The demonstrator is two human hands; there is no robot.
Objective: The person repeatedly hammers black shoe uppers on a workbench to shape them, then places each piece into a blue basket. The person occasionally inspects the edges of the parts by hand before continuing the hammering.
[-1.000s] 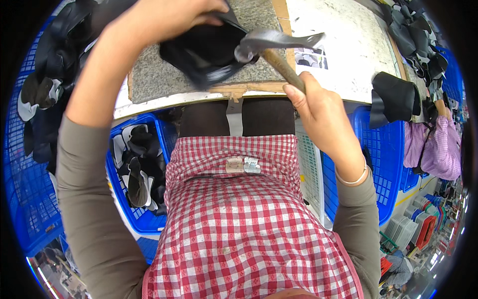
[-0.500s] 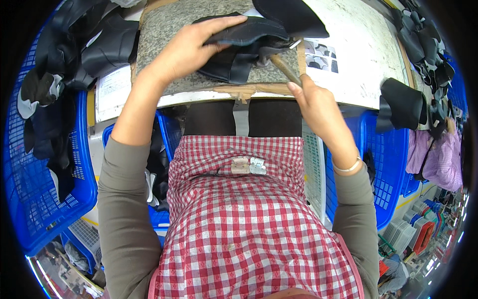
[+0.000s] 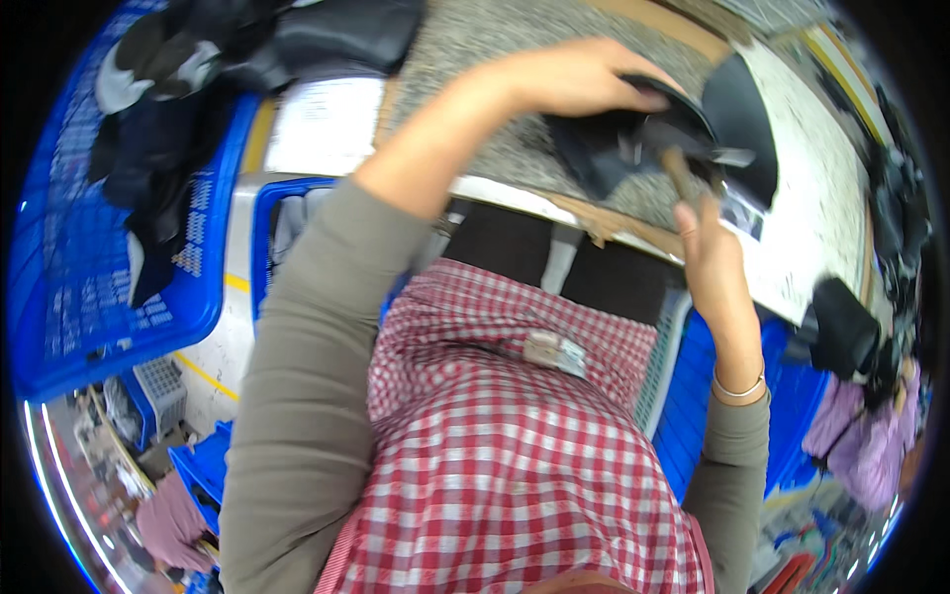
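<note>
A black leather boot upper (image 3: 586, 153) lies folded on the worn grey board, with a wide black flap (image 3: 747, 124) spreading to its right. My left hand (image 3: 599, 84) is closed on its raised upper edge, thumb toward the inside and fingers partly hidden. My right hand (image 3: 714, 247) grips the wooden handle of a hammer (image 3: 683, 176), its thumb along the handle. The hammer's head is at the opening of the upper, blurred by motion. I cannot tell whether it touches the leather.
The grey board (image 3: 475, 148) sits on a white bench (image 3: 811, 188). A paper sheet (image 3: 327, 124) lies at left. Blue baskets (image 3: 193, 307) with black leather pieces stand left, and more baskets (image 3: 683, 396) below the bench. Another black piece (image 3: 841, 327) overhangs the right edge.
The whole view has turned, so the bench now slants down to the right. Both hands, the upper and the hammer appear farther right. Each hand keeps its hold.
</note>
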